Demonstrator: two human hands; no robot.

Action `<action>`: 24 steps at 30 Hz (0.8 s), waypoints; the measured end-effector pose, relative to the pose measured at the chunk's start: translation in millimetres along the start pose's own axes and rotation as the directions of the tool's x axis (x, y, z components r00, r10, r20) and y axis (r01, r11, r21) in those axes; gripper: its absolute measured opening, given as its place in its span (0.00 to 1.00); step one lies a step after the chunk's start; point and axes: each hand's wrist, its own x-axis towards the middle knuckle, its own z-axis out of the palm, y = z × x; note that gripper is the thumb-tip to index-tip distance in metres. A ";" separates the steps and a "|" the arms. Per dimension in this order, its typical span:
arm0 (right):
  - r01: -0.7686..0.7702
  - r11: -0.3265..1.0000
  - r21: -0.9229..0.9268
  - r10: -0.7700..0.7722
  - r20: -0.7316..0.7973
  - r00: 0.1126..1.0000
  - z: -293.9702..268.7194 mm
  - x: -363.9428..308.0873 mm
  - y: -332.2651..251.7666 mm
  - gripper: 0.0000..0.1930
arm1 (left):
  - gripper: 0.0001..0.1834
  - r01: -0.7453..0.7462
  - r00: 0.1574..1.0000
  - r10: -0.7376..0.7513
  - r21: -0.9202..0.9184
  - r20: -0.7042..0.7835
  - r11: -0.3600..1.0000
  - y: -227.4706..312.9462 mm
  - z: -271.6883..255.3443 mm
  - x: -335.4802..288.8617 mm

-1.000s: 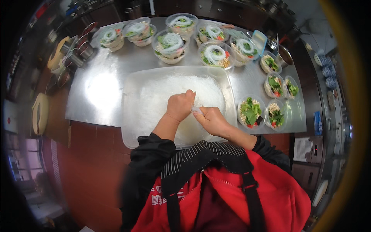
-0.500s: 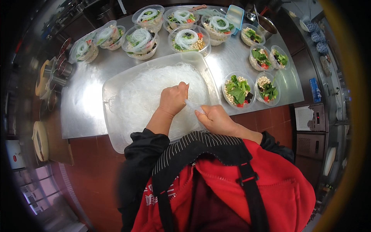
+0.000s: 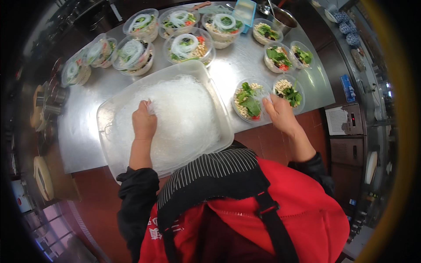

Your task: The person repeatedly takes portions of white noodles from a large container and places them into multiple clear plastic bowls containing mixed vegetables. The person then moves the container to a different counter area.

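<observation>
A large translucent plastic tub (image 3: 222, 125) holds a mass of thin white glass noodles (image 3: 184, 118). Over the tub's left part, my left hand (image 3: 144, 122) is closed, with a small white wisp of noodles showing at its fingertips. My right hand (image 3: 283, 116) is to the right of the tub, its fingers closed on a pale, blurred bunch of glass noodles (image 3: 262, 93). That bunch hangs over the right edge of a round clear bowl (image 3: 251, 105) with green leaves, pale cubes and red bits. A similar bowl (image 3: 290, 92) stands just behind my right hand.
Several bowls topped with noodle coils, such as one bowl (image 3: 190, 47), line the far side of the steel table (image 3: 81, 149). Bowls of greens (image 3: 277, 57) stand at the back right, near a blue-edged container (image 3: 244, 12) and a metal pot (image 3: 284, 21).
My hands, which were together over the tub with noodles stretched between them, have parted. The left went left within the tub; the right moved right to the bowl with a bunch.
</observation>
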 end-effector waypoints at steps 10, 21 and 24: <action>0.107 0.912 -0.396 0.064 0.394 0.917 51.9 50.3 65.6 0.10 | 0.03 -0.026 0.999 0.028 -0.035 0.040 0.999 24.2 -11.1 -14.4; -0.052 0.999 -0.017 0.054 0.249 0.967 -8.3 51.0 54.7 0.13 | 0.05 -0.021 0.998 0.024 -0.043 0.064 0.999 25.9 -8.3 -14.8; -0.046 0.995 0.092 0.024 0.230 0.973 -33.3 46.1 45.8 0.15 | 0.05 -0.025 0.998 0.028 -0.055 0.055 0.998 25.9 -6.5 -14.7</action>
